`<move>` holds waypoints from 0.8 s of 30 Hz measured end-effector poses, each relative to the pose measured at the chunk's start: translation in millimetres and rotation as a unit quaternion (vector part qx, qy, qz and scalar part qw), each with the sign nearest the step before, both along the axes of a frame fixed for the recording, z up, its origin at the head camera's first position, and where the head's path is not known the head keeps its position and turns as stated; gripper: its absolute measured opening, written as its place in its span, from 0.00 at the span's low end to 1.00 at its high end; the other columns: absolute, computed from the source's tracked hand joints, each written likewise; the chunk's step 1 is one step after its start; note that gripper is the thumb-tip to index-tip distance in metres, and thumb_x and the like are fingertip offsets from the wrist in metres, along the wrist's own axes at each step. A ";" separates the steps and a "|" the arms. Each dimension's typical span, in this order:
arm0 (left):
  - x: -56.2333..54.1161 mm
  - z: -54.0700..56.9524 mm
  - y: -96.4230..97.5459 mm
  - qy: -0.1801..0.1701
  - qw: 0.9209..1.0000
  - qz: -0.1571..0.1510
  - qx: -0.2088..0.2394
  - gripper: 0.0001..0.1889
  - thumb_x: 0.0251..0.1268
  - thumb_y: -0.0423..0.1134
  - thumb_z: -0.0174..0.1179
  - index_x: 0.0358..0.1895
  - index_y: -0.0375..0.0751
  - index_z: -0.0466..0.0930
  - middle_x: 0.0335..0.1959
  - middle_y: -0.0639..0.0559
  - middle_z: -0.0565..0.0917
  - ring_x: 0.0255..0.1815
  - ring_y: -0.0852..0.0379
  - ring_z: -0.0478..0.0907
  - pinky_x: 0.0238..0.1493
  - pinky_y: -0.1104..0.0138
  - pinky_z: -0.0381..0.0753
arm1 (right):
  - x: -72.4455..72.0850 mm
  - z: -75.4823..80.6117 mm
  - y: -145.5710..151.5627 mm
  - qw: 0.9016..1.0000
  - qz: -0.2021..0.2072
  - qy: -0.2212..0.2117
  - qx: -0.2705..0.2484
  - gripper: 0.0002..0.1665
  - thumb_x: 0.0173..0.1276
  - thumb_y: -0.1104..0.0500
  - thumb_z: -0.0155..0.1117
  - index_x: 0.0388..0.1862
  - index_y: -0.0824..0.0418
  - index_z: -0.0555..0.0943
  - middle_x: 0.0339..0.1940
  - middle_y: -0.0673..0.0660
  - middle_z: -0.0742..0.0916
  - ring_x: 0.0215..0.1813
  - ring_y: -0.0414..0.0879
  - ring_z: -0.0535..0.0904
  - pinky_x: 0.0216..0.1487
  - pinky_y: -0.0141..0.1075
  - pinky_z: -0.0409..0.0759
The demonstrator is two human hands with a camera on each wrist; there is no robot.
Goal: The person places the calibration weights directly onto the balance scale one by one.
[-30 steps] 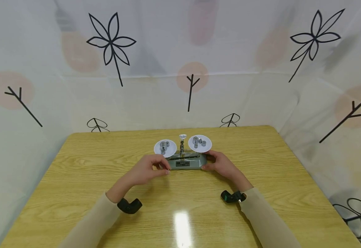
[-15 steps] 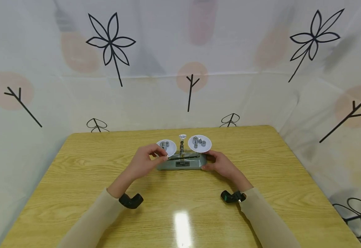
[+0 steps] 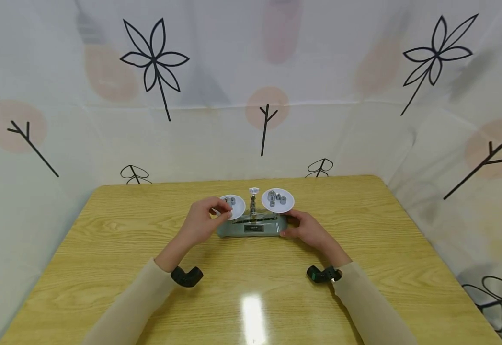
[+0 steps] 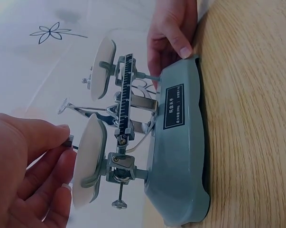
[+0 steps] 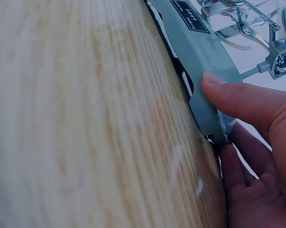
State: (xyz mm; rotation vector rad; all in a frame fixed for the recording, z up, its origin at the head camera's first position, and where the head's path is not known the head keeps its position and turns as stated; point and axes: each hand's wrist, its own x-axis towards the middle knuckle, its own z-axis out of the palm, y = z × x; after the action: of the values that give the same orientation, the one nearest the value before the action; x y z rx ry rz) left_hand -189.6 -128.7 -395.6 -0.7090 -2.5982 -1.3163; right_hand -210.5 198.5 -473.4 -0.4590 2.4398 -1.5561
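A grey-green balance scale (image 3: 233, 230) stands on the table with two white pans. My left hand (image 3: 200, 220) is at the left pan (image 3: 238, 210), its thumb and fingers pinching a small metal weight (image 4: 69, 141) at the pan's upper side. Beyond those fingers, other metal weights (image 3: 233, 201) sit on this pan, partly hidden by the hand. Several metal weights (image 3: 272, 195) rest on the right pan (image 3: 289, 203). My right hand (image 3: 309, 231) grips the right end of the base, thumb (image 5: 218, 90) on its front and fingers around the end.
Under the scale is a wood-grain table (image 3: 182, 306) with a bright light reflection near its front. Behind it and along the sides hangs a pale cloth (image 3: 208, 143) printed with plants. Along the front of the scale runs a black ruled beam (image 4: 126, 97).
My left hand has risen from the left front of the base to the left pan, now covering part of it. The right hand stays on the base.
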 end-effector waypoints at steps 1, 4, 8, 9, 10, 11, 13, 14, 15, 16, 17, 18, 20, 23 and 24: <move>-0.1 -0.1 -0.2 0.000 1.000 0.003 -0.001 0.04 0.67 0.37 0.67 0.42 0.44 0.86 0.37 0.57 0.84 0.39 0.58 0.80 0.41 0.59 0.79 | 0.0 0.1 -0.2 1.000 -0.001 -0.001 0.001 0.40 0.59 0.61 0.77 0.70 0.64 0.73 0.66 0.62 0.78 0.68 0.58 0.72 0.67 0.53 0.69; -1.1 -0.6 -0.8 0.000 1.000 0.013 -0.006 0.04 0.66 0.37 0.67 0.41 0.44 0.86 0.36 0.57 0.84 0.39 0.58 0.80 0.41 0.59 0.78 | 0.2 0.7 -0.8 1.000 -0.003 -0.001 0.003 0.40 0.59 0.61 0.77 0.70 0.64 0.73 0.66 0.61 0.78 0.68 0.58 0.72 0.67 0.53 0.69; -2.5 -1.2 -2.0 -0.003 1.000 0.026 -0.009 0.04 0.65 0.37 0.68 0.40 0.45 0.87 0.36 0.57 0.84 0.38 0.58 0.80 0.42 0.58 0.76 | 0.4 1.5 -0.7 1.000 -0.001 -0.003 -0.004 0.41 0.59 0.62 0.77 0.70 0.65 0.72 0.67 0.62 0.77 0.68 0.59 0.71 0.67 0.54 0.69; -2.8 -1.6 -2.3 -0.004 1.000 0.029 -0.011 0.03 0.65 0.37 0.68 0.40 0.45 0.87 0.35 0.57 0.84 0.38 0.58 0.80 0.43 0.57 0.76 | 0.4 1.6 -0.8 1.000 0.001 -0.003 -0.005 0.41 0.59 0.62 0.77 0.70 0.65 0.72 0.67 0.63 0.77 0.68 0.59 0.71 0.67 0.54 0.69; -3.1 -1.9 -2.5 -0.005 0.999 0.031 -0.012 0.03 0.65 0.37 0.68 0.40 0.46 0.87 0.35 0.57 0.84 0.38 0.58 0.79 0.44 0.57 0.76 | 0.3 1.4 -0.6 1.000 0.003 -0.003 -0.007 0.41 0.59 0.62 0.76 0.71 0.66 0.71 0.67 0.63 0.77 0.68 0.59 0.71 0.68 0.54 0.68; -3.3 -2.1 -2.6 -0.005 0.999 0.032 -0.013 0.03 0.65 0.37 0.68 0.40 0.46 0.87 0.35 0.57 0.84 0.38 0.58 0.79 0.44 0.57 0.75 | 0.4 1.2 -0.5 1.000 0.002 -0.006 -0.010 0.41 0.59 0.63 0.76 0.71 0.66 0.71 0.67 0.64 0.76 0.68 0.60 0.71 0.68 0.54 0.68; -4.0 -2.8 -2.8 -0.004 0.999 0.034 -0.014 0.03 0.65 0.37 0.68 0.40 0.46 0.87 0.35 0.57 0.84 0.38 0.58 0.79 0.45 0.56 0.75 | 0.6 0.9 -0.8 1.000 0.002 -0.007 -0.011 0.41 0.60 0.64 0.76 0.71 0.66 0.70 0.68 0.64 0.76 0.69 0.60 0.71 0.68 0.54 0.68; -4.3 -3.2 -2.9 -0.004 0.999 0.034 -0.014 0.03 0.65 0.37 0.68 0.40 0.46 0.87 0.35 0.57 0.84 0.38 0.58 0.79 0.45 0.56 0.75 | 1.0 1.3 -1.1 1.000 0.002 -0.007 -0.011 0.41 0.60 0.64 0.75 0.71 0.67 0.70 0.68 0.65 0.76 0.69 0.60 0.71 0.68 0.54 0.68; -4.6 -3.6 -3.0 -0.004 0.999 0.035 -0.013 0.03 0.65 0.37 0.68 0.40 0.46 0.87 0.35 0.57 0.84 0.38 0.58 0.79 0.45 0.56 0.75 | 1.6 2.0 -1.7 1.000 0.002 -0.007 -0.011 0.41 0.60 0.65 0.75 0.71 0.67 0.70 0.68 0.65 0.76 0.69 0.60 0.70 0.68 0.54 0.68; -4.8 -3.8 -3.1 -0.005 0.999 0.034 -0.012 0.03 0.65 0.37 0.68 0.40 0.46 0.87 0.35 0.57 0.84 0.38 0.58 0.79 0.44 0.56 0.76 | 2.5 3.4 -2.4 1.000 0.002 -0.007 -0.010 0.41 0.61 0.66 0.74 0.71 0.68 0.69 0.68 0.66 0.75 0.69 0.61 0.70 0.68 0.55 0.67; -4.9 -4.0 -3.2 -0.005 0.999 0.034 -0.010 0.03 0.65 0.37 0.68 0.39 0.46 0.87 0.35 0.57 0.84 0.38 0.58 0.79 0.44 0.56 0.76 | 3.8 5.8 -3.5 1.000 0.002 -0.006 -0.009 0.40 0.61 0.67 0.73 0.71 0.69 0.69 0.68 0.67 0.75 0.69 0.62 0.70 0.68 0.55 0.67; -5.1 -4.3 -3.2 -0.005 0.999 0.034 -0.009 0.03 0.65 0.37 0.68 0.39 0.46 0.87 0.35 0.57 0.84 0.38 0.58 0.79 0.44 0.56 0.76 | 6.2 10.4 -4.8 1.000 0.003 -0.005 -0.007 0.40 0.61 0.68 0.73 0.71 0.70 0.69 0.68 0.67 0.75 0.69 0.63 0.70 0.68 0.56 0.67; -5.6 -5.1 -3.6 -0.006 0.999 0.035 -0.007 0.03 0.65 0.37 0.68 0.39 0.45 0.87 0.35 0.57 0.84 0.38 0.58 0.79 0.44 0.57 0.76 | 10.4 19.2 -7.6 1.000 0.005 -0.006 -0.003 0.39 0.61 0.70 0.72 0.71 0.72 0.69 0.68 0.69 0.75 0.69 0.64 0.70 0.68 0.56 0.67; -6.5 -6.5 -4.1 -0.002 0.999 0.033 -0.007 0.03 0.64 0.36 0.68 0.39 0.45 0.87 0.36 0.56 0.85 0.38 0.58 0.80 0.43 0.57 0.76 | 16.1 31.4 -10.8 1.000 0.008 -0.006 0.006 0.38 0.62 0.71 0.70 0.70 0.73 0.68 0.67 0.70 0.75 0.68 0.65 0.70 0.67 0.56 0.68; -6.8 -7.1 -4.5 -0.001 0.999 0.032 -0.006 0.03 0.64 0.36 0.68 0.39 0.45 0.87 0.36 0.56 0.85 0.38 0.58 0.80 0.43 0.57 0.76 | 17.6 34.4 -11.4 1.000 0.008 -0.005 0.007 0.37 0.62 0.71 0.70 0.70 0.74 0.68 0.67 0.70 0.75 0.68 0.65 0.70 0.67 0.56 0.68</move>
State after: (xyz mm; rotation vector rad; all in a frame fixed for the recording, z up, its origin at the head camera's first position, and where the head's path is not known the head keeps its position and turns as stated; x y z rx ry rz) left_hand -196.4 -133.2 -402.7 -0.6198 -2.6100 -1.2848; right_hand -192.8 187.1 -439.0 -0.4666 2.4317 -1.5308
